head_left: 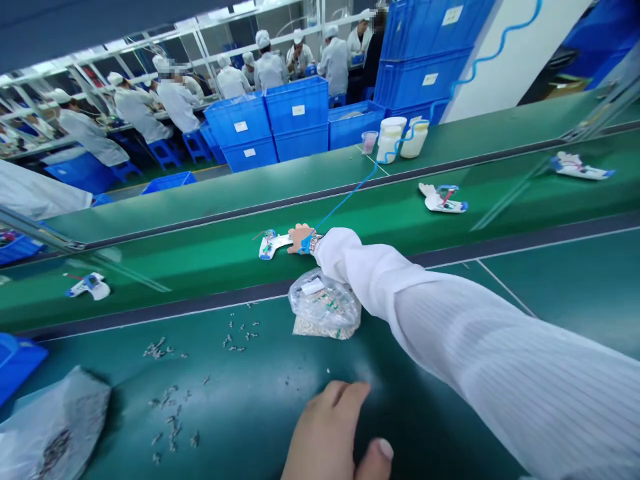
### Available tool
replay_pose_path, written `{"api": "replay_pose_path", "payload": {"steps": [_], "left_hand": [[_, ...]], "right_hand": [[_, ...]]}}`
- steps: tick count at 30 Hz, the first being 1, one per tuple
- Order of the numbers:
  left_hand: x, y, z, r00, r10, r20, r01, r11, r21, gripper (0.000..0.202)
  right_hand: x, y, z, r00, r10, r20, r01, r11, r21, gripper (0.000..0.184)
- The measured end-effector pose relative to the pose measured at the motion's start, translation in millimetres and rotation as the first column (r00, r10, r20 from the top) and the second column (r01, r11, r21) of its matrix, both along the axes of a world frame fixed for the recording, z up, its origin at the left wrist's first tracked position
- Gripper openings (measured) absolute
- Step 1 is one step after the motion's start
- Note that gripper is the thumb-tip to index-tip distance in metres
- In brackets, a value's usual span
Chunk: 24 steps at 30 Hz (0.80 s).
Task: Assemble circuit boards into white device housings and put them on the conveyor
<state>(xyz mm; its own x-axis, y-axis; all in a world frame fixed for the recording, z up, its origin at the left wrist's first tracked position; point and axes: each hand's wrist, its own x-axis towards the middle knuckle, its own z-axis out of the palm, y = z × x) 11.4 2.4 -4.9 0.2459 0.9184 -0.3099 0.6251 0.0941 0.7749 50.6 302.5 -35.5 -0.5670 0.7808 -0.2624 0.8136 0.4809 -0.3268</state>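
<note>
My right hand [301, 239], in a white sleeve with a blue wrist strap, reaches far across to the green conveyor belt. Its fingers are on the end of a white-and-blue gun-shaped plastic housing [270, 245] with exposed wires. In the foreground, my left hand [333, 427] hovers over the dark green bench, fingers loosely bent and thumb apart, with nothing in it. Under my right forearm lies a clear plastic bag [325, 307] of small pale parts. Small metal pieces [173, 420] are scattered left of my left hand.
Similar housings lie on the belt, at left [91, 287] and right [445, 200]. A bag of dark parts [75, 420] sits at lower left by a blue bin [17, 363]. White jars [390, 140] stand beyond the belt, crossed by a blue coiled cord [475, 70]. Several people in white work behind stacked blue crates [297, 110].
</note>
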Motion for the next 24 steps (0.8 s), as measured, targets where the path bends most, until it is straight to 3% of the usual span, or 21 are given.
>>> {"api": "replay_pose_path", "payload": {"steps": [3, 5, 8, 10, 12, 13, 15, 17, 20, 24], "left_hand": [[-12, 0, -2.9, 0.987, 0.152, 0.047, -0.154, 0.987, 0.048, 0.040], [-21, 1, -3.4, 0.944, 0.316, 0.093, -0.323, 0.943, 0.075, 0.031], [-32, 6, -5.0, 0.786, 0.583, 0.206, -0.603, 0.796, 0.047, 0.035], [-32, 8, -6.1, 0.673, 0.660, 0.334, -0.703, 0.711, 0.012, 0.045], [-24, 7, -5.5, 0.633, 0.617, 0.468, -0.713, 0.700, 0.043, 0.054], [-17, 6, -4.2, 0.641, 0.565, 0.520, -0.693, 0.717, 0.075, 0.057], [-2, 2, -0.6, 0.660, 0.450, 0.602, -0.628, 0.770, 0.113, 0.057], [12, -2, 2.5, 0.637, 0.365, 0.679, -0.551, 0.831, 0.070, 0.055], [23, -3, 2.4, 0.585, 0.301, 0.753, -0.486, 0.874, 0.028, 0.052], [26, 2, -2.8, 0.539, 0.254, 0.803, -0.467, 0.883, 0.034, 0.051]], "right_hand": [[8, -5, 5.1, 0.998, 0.046, -0.046, -0.048, 0.998, -0.033, 0.033], [23, -16, 12.3, 0.989, 0.101, -0.108, -0.107, 0.993, -0.050, 0.031], [56, -48, 29.0, 0.947, 0.217, -0.238, -0.242, 0.967, -0.079, 0.024], [80, -77, 38.4, 0.899, 0.302, -0.318, -0.360, 0.922, -0.142, 0.022], [102, -110, 41.4, 0.824, 0.329, -0.461, -0.489, 0.825, -0.284, 0.024], [112, -126, 39.9, 0.770, 0.267, -0.579, -0.554, 0.731, -0.399, 0.028], [127, -158, 32.2, 0.693, 0.030, -0.721, -0.632, 0.505, -0.587, 0.037], [137, -186, 20.6, 0.656, -0.187, -0.731, -0.652, 0.347, -0.674, 0.045], [141, -221, 1.7, 0.577, -0.387, -0.719, -0.691, 0.237, -0.683, 0.049], [134, -254, -17.3, 0.379, -0.621, -0.686, -0.816, 0.124, -0.564, 0.043]]}}
